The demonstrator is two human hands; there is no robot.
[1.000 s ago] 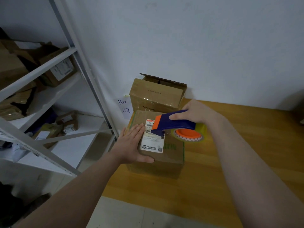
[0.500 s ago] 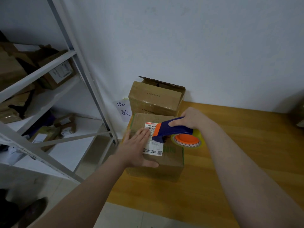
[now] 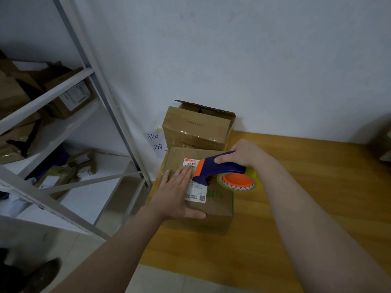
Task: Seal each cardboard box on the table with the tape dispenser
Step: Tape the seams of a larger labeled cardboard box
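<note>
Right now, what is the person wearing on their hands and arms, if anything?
Nothing that shows. The left hand and the right hand are bare: no gloves, rings, watch or wristband. No sleeve shows on either arm up to the frame edge, and no markings can be seen.

2 boxes are sitting on the table [image 3: 317, 187]: the near box [image 3: 211, 210] before the far box [image 3: 196, 129], shelving [image 3: 63, 98] standing left.
</note>
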